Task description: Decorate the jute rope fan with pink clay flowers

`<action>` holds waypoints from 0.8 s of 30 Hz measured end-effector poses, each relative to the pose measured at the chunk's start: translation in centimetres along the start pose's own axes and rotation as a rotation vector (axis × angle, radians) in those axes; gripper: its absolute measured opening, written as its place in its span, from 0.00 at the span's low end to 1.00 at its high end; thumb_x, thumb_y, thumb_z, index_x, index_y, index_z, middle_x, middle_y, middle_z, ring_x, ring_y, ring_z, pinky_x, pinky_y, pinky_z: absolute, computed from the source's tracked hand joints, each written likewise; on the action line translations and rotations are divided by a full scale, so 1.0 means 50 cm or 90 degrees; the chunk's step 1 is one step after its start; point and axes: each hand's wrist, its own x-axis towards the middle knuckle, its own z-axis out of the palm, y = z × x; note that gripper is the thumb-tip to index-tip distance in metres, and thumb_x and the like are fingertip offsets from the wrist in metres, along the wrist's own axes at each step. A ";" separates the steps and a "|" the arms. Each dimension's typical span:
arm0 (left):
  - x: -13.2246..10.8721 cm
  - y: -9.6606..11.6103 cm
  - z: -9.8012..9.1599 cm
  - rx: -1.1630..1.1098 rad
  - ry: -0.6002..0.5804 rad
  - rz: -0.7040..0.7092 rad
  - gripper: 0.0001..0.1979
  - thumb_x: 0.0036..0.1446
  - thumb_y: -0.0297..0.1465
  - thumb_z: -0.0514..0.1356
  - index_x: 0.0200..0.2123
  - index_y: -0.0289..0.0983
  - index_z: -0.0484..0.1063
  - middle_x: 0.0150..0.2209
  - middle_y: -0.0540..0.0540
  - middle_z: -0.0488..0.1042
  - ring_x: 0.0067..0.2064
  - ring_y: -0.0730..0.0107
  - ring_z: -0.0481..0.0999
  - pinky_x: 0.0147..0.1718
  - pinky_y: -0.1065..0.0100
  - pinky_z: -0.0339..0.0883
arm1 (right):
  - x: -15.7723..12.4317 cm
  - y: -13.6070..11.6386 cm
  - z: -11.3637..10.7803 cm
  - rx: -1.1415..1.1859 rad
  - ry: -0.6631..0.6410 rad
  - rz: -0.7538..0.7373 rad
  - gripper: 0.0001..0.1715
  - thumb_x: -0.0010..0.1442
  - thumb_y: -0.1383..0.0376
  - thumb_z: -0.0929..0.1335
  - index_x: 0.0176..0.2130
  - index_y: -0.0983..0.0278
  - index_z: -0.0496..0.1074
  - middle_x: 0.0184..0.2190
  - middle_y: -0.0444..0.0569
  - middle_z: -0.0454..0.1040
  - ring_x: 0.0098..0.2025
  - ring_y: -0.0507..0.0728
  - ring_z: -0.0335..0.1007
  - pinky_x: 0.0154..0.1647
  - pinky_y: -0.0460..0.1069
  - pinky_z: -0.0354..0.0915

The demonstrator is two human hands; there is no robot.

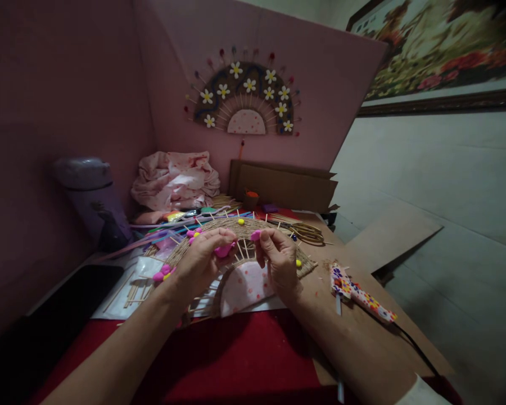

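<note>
A half-round fan craft [236, 264] of woven twine and wooden sticks lies on the table, with a pink dotted half-circle [244, 287] at its base. My left hand [202, 259] is curled over its upper left part, fingers closed on a pink clay piece [224, 250]. My right hand [278, 261] pinches a smaller pink clay piece [256, 235] just right of it, above the sticks. Pink clay flowers with yellow centres [163, 273] sit on the fan's left rim.
A finished fan with white flowers [244, 98] hangs on the pink board. Gold scissors [307, 230], a flower-patterned glue gun [360, 293] with a black cord, pink cloth [175, 180], a purple flask [90, 194], coloured strips and cardboard sheets [282, 185] surround the work.
</note>
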 end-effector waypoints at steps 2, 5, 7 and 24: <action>0.001 0.000 0.000 -0.020 -0.008 -0.007 0.05 0.44 0.25 0.62 0.29 0.33 0.73 0.26 0.49 0.72 0.27 0.78 0.69 0.28 0.75 0.64 | -0.001 0.000 0.000 -0.011 0.000 -0.006 0.16 0.58 0.55 0.67 0.28 0.64 0.70 0.15 0.37 0.57 0.16 0.46 0.49 0.15 0.43 0.47; 0.001 0.001 0.002 -0.043 -0.020 -0.010 0.07 0.44 0.22 0.60 0.30 0.32 0.73 0.27 0.46 0.73 0.26 0.77 0.70 0.25 0.76 0.64 | -0.002 0.000 0.000 -0.027 -0.009 -0.017 0.15 0.58 0.55 0.67 0.29 0.64 0.70 0.15 0.38 0.58 0.16 0.46 0.50 0.16 0.43 0.48; 0.001 0.001 0.002 -0.049 -0.020 -0.018 0.08 0.43 0.20 0.59 0.30 0.31 0.73 0.27 0.45 0.74 0.26 0.77 0.71 0.24 0.76 0.63 | -0.004 -0.001 -0.001 -0.035 -0.015 -0.028 0.15 0.59 0.56 0.66 0.29 0.64 0.70 0.16 0.38 0.58 0.16 0.46 0.50 0.16 0.43 0.48; 0.002 -0.009 -0.003 -0.014 -0.077 0.015 0.12 0.47 0.26 0.64 0.38 0.34 0.71 0.27 0.49 0.72 0.23 0.80 0.67 0.21 0.77 0.58 | -0.015 -0.018 0.010 -0.080 -0.054 -0.054 0.14 0.58 0.57 0.67 0.27 0.64 0.70 0.19 0.40 0.61 0.19 0.47 0.53 0.20 0.45 0.52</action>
